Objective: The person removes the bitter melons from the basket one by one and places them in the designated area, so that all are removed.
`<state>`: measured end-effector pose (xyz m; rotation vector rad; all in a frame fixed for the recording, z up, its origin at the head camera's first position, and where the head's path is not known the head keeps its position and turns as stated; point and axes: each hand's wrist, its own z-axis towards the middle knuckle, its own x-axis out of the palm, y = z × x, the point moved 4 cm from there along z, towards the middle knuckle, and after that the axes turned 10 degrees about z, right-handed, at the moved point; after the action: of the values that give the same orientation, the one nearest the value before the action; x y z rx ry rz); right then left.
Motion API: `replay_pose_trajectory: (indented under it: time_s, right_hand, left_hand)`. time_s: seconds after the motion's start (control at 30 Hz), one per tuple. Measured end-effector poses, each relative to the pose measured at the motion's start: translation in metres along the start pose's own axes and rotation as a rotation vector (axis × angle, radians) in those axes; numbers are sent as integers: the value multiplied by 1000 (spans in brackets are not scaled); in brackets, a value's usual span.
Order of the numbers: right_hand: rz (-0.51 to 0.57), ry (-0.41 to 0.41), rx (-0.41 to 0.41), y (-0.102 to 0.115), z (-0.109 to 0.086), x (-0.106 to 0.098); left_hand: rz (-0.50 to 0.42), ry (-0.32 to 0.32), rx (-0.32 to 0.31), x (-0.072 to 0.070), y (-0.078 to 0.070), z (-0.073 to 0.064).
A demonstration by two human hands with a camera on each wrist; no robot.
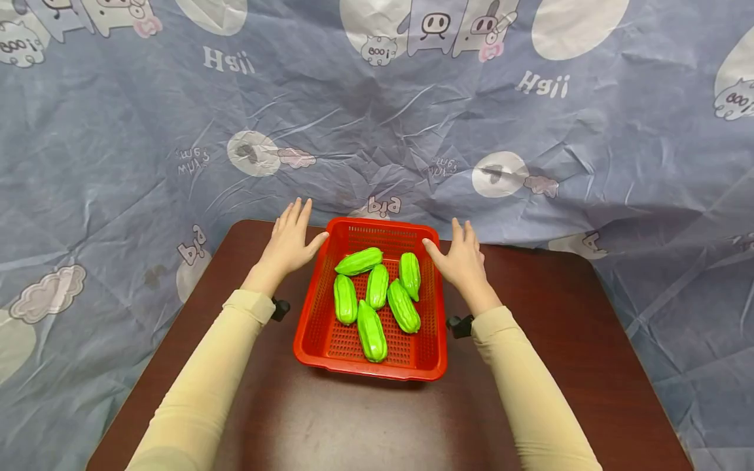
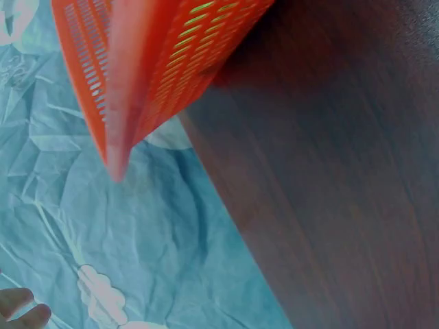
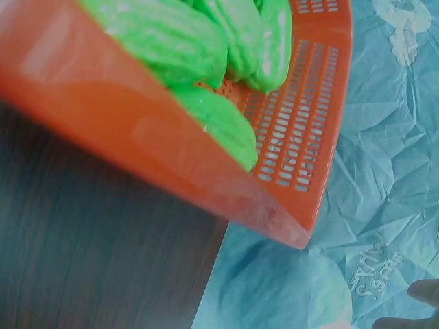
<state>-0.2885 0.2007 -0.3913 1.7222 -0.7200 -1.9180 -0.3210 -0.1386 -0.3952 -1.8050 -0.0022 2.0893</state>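
Note:
A red plastic basket (image 1: 371, 368) with slotted sides stands on the table, holding several bright green, ridged bitter melons (image 1: 372, 332). Left of its far corner, my left hand (image 1: 287, 243) has its fingers spread and its thumb pointing at the rim. On the opposite side my right hand (image 1: 462, 261) is spread too, its thumb over the rim's right edge in the head view. Both hands hold nothing. The left wrist view has the basket's outer wall (image 2: 185, 62) and two fingertips (image 2: 27, 317). In the right wrist view, bitter melons (image 3: 216, 123) show over the rim.
The dark brown wooden table (image 1: 548, 340) reaches out on both sides of the basket. Behind it hangs a wrinkled blue-grey cloth (image 1: 365, 131) with cartoon prints, close to the table's far edge. Small black mounts (image 1: 461, 326) sit at the wrists.

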Motion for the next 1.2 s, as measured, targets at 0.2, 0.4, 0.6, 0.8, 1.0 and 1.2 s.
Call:
replay_pose_trajectory:
  time_s: [0.2,0.4,0.6,0.8,1.0,1.2]
  right_hand:
    - [30,8,22,5,-1,6]
    - [48,31,42,8,-3,15]
    - [73,42,42,13,-5,23]
    - [80,49,39,18,-4,30]
    - [104,60,51,19,-4,39]
    - [146,83,66,19,-2,50]
  left_hand:
    - [-71,27,-25,10,4,-6]
    - [-139,77,-48,19,7,-11]
    - [-159,106,-39,26,8,-13]
    - [-173,155,-37,31,5,-16]
    - [-175,205,-54,35,5,-20]
    - [-204,214,-71,39,8,-24]
